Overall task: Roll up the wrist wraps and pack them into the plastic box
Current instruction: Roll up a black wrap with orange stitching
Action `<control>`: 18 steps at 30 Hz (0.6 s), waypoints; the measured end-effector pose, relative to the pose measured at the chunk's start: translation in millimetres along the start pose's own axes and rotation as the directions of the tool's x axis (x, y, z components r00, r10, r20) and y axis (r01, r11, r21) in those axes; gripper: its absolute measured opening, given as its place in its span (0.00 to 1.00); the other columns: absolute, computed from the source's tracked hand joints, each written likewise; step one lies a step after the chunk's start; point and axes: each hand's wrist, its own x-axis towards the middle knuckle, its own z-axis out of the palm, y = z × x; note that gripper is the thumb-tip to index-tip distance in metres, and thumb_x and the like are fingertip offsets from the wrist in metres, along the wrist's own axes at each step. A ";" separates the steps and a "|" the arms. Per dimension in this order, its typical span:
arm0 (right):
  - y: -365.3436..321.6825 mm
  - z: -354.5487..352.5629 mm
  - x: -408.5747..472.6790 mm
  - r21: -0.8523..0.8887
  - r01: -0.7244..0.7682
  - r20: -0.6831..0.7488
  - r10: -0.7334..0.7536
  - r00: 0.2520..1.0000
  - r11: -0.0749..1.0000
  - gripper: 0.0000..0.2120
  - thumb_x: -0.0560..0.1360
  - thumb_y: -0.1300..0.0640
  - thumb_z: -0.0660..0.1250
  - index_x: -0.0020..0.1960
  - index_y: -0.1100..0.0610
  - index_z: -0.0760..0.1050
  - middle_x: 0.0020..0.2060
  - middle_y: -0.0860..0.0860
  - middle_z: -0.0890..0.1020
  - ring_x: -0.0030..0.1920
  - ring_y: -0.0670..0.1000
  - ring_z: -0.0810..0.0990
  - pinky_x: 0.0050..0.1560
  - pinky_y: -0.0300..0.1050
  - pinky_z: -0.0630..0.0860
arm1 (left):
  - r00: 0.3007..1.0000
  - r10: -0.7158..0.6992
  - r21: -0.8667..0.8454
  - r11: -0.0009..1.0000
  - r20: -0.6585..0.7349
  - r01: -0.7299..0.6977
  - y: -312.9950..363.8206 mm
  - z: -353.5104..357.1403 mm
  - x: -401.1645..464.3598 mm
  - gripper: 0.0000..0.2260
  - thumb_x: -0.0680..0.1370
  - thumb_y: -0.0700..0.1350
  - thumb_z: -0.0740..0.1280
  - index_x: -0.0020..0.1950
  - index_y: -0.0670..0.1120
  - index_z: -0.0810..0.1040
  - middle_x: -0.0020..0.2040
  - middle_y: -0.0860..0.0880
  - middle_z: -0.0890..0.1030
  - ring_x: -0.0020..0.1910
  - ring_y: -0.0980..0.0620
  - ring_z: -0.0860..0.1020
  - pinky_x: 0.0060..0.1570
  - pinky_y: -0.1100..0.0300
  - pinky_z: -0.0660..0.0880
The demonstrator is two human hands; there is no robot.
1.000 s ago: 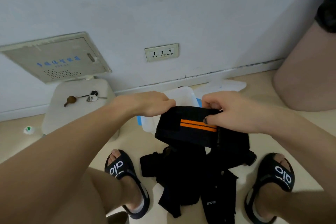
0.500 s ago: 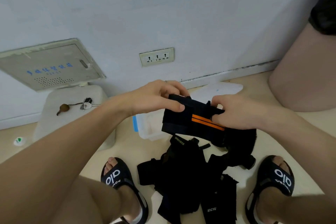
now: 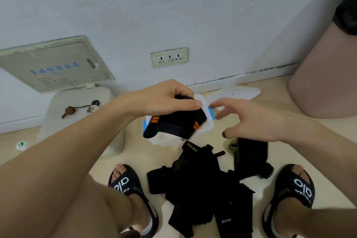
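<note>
My left hand [image 3: 166, 98] grips a folded black wrist wrap with orange stripes [image 3: 173, 124], holding it just above the clear plastic box [image 3: 207, 125] on the floor. My right hand [image 3: 245, 120] hovers to the right of the wrap with fingers spread, holding nothing. A pile of black wrist wraps [image 3: 201, 185] lies on the floor between my feet. Another black wrap [image 3: 251, 154] lies under my right hand.
The box lid [image 3: 239, 92] lies by the wall behind the box. A white stool [image 3: 77, 118] with keys [image 3: 92, 103] stands at the left. Another person's leg [image 3: 324, 75] is at the right. My sandalled feet [image 3: 133, 197] flank the pile.
My right hand has let go of the striped wrap and drawn away to the right. My left hand now holds the wrap alone, lower and over the box.
</note>
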 end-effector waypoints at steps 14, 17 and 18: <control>-18.0 17.8 1.7 0.231 0.111 0.011 -0.117 0.993 0.967 0.22 0.73 0.56 0.77 0.62 0.46 0.71 0.44 0.43 0.87 0.54 0.46 0.82 0.63 0.42 0.73 | 0.977 0.018 0.034 0.999 0.214 -0.026 -2.7 30.9 9.9 0.13 0.79 0.49 0.71 0.38 0.48 0.74 0.33 0.56 0.72 0.34 0.53 0.69 0.40 0.57 0.67; -13.5 23.6 3.6 0.109 0.059 0.044 -0.064 0.997 0.992 0.21 0.74 0.55 0.75 0.63 0.46 0.72 0.45 0.42 0.86 0.55 0.46 0.81 0.57 0.42 0.76 | 0.976 -0.085 0.200 0.979 0.202 0.044 -17.3 32.0 16.1 0.08 0.79 0.52 0.70 0.43 0.51 0.75 0.39 0.58 0.81 0.40 0.55 0.79 0.47 0.52 0.77; -12.7 26.0 4.0 0.071 0.058 0.045 -0.061 0.997 0.996 0.20 0.74 0.55 0.74 0.63 0.46 0.72 0.46 0.42 0.86 0.54 0.44 0.81 0.53 0.40 0.76 | 0.971 -0.116 0.242 0.968 0.207 0.064 -21.9 31.1 17.7 0.06 0.79 0.53 0.69 0.47 0.52 0.77 0.43 0.56 0.83 0.44 0.54 0.81 0.51 0.51 0.79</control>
